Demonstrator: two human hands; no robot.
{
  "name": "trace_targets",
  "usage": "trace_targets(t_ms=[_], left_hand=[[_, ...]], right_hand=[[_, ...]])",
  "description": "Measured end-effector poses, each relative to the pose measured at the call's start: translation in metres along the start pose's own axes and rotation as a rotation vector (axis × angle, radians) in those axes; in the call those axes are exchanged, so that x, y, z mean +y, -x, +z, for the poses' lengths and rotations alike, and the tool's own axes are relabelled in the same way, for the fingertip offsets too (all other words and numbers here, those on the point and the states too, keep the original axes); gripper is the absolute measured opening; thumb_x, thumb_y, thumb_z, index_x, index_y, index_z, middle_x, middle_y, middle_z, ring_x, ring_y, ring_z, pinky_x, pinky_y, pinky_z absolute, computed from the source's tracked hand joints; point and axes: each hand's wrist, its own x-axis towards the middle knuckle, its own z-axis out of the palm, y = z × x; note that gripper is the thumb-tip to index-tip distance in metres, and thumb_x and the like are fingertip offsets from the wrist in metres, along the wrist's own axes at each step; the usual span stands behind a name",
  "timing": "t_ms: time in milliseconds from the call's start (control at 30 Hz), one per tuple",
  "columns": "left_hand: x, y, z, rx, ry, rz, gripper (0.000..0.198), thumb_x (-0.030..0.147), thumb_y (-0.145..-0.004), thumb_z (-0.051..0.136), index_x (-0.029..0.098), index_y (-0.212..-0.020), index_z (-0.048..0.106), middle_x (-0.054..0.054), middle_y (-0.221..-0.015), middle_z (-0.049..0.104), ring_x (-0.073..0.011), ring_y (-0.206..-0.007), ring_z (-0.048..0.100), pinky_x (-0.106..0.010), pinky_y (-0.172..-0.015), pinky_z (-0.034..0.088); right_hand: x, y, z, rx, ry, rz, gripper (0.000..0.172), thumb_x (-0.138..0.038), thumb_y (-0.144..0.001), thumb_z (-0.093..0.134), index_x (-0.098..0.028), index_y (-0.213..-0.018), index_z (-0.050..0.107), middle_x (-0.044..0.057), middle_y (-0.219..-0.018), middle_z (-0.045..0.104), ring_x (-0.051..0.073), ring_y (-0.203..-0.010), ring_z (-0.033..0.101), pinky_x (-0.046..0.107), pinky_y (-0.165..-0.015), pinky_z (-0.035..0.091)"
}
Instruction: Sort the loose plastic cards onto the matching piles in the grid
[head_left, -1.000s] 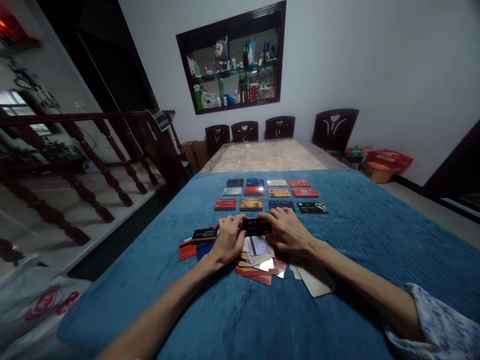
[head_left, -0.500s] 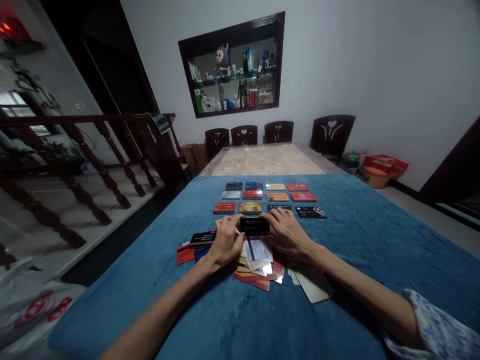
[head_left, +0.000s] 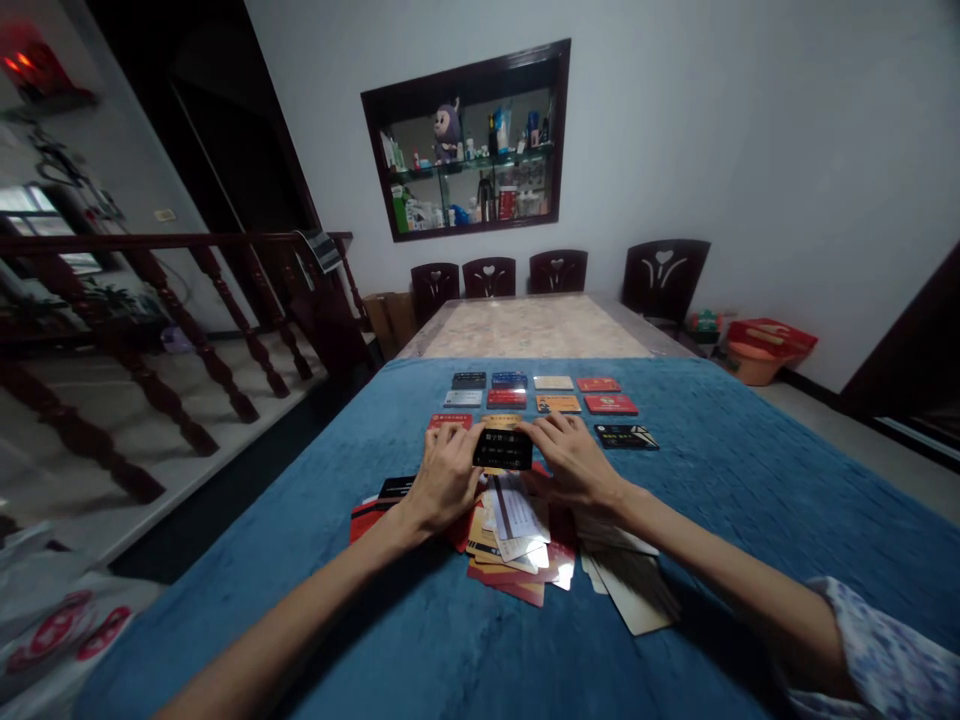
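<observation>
A black card (head_left: 503, 450) with pale lettering is held up between my two hands, tilted toward me. My left hand (head_left: 448, 475) pinches its left end, and my right hand (head_left: 571, 462) grips the right end. Beneath them lies a loose pile of overlapping cards (head_left: 517, 515), red, gold and white. Black and red cards (head_left: 369, 515) stick out left of my left hand. Pale cards (head_left: 634, 590) fan out under my right wrist. Beyond my hands, cards sit in rows, among them a red card (head_left: 611, 404) and a black card (head_left: 627, 437); my fingers partly hide the nearest row.
A blue cloth (head_left: 300, 560) covers the near part of the table, with bare marbled tabletop (head_left: 517, 328) behind. Dark chairs (head_left: 664, 280) stand at the far end. Wooden railing (head_left: 172, 370) runs along the left, and plastic bags (head_left: 67, 630) are at the lower left.
The black card, still in both hands, has been raised slightly and shows its lettering more clearly. The whole view has shifted a little, with the table cards appearing lower.
</observation>
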Motion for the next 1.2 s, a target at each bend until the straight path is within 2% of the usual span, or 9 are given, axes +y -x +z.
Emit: trace_targets(t_ms=[133, 267, 533, 667, 767, 1067, 1200], left_hand=[[-0.008, -0.005, -0.008, -0.011, -0.044, -0.002, 0.050, 0.014, -0.083, 0.055, 0.016, -0.133, 0.048, -0.015, -0.128, 0.058, -0.0316, -0.118, 0.046, -0.047, -0.096, 0.038], [-0.019, -0.012, -0.012, -0.037, -0.070, -0.014, 0.052, 0.013, -0.079, 0.058, 0.015, -0.130, 0.050, -0.017, -0.132, 0.054, -0.0328, -0.124, 0.043, -0.049, -0.099, 0.037], [-0.046, -0.036, -0.009, -0.110, -0.087, -0.019, 0.056, 0.011, -0.077, 0.060, 0.017, -0.131, 0.048, -0.016, -0.131, 0.055, -0.0319, -0.122, 0.045, -0.050, -0.097, 0.036], [-0.060, -0.051, -0.008, -0.135, -0.105, -0.034, 0.054, 0.011, -0.078, 0.059, 0.017, -0.131, 0.049, -0.017, -0.131, 0.054, -0.0321, -0.120, 0.045, -0.051, -0.096, 0.036], [-0.070, -0.064, -0.008, -0.179, -0.114, -0.051, 0.051, 0.011, -0.078, 0.058, 0.015, -0.128, 0.051, -0.017, -0.130, 0.054, -0.0323, -0.118, 0.047, -0.051, -0.094, 0.037], [-0.103, -0.104, 0.007, -0.301, -0.137, -0.099, 0.046, 0.013, -0.078, 0.058, 0.020, -0.123, 0.054, -0.013, -0.126, 0.055, -0.0312, -0.115, 0.047, -0.052, -0.095, 0.037], [-0.115, -0.123, 0.015, -0.368, -0.150, -0.123, 0.043, 0.014, -0.080, 0.058, 0.019, -0.123, 0.054, -0.014, -0.128, 0.053, -0.0323, -0.118, 0.046, -0.052, -0.095, 0.038]], right_hand=[[-0.002, -0.014, -0.004, -0.042, -0.013, 0.017, 0.050, -0.031, -0.081, 0.065, -0.015, -0.127, 0.055, 0.015, -0.114, 0.063, 0.030, -0.104, 0.048, 0.040, -0.084, 0.034], [-0.002, -0.028, -0.003, -0.057, -0.018, 0.037, 0.048, -0.032, -0.081, 0.065, -0.017, -0.125, 0.056, 0.016, -0.116, 0.059, 0.030, -0.106, 0.045, 0.039, -0.083, 0.033], [0.004, -0.062, -0.001, -0.197, 0.002, 0.058, 0.051, -0.037, -0.082, 0.067, -0.016, -0.127, 0.056, 0.016, -0.120, 0.057, 0.030, -0.109, 0.044, 0.039, -0.082, 0.036], [0.010, -0.084, 0.003, -0.250, 0.003, 0.086, 0.047, -0.044, -0.084, 0.064, -0.015, -0.121, 0.059, 0.017, -0.122, 0.057, 0.031, -0.110, 0.044, 0.041, -0.082, 0.038], [0.016, -0.099, 0.007, -0.279, 0.007, 0.096, 0.043, -0.042, -0.085, 0.063, -0.015, -0.118, 0.061, 0.017, -0.123, 0.057, 0.032, -0.109, 0.045, 0.041, -0.081, 0.040], [0.043, -0.139, 0.029, -0.393, 0.002, 0.154, 0.047, -0.046, -0.084, 0.062, -0.018, -0.122, 0.061, 0.016, -0.123, 0.057, 0.033, -0.115, 0.045, 0.041, -0.083, 0.044], [0.058, -0.155, 0.042, -0.430, 0.005, 0.162, 0.049, -0.047, -0.083, 0.062, -0.020, -0.123, 0.062, 0.016, -0.123, 0.057, 0.034, -0.116, 0.046, 0.044, -0.085, 0.045]])
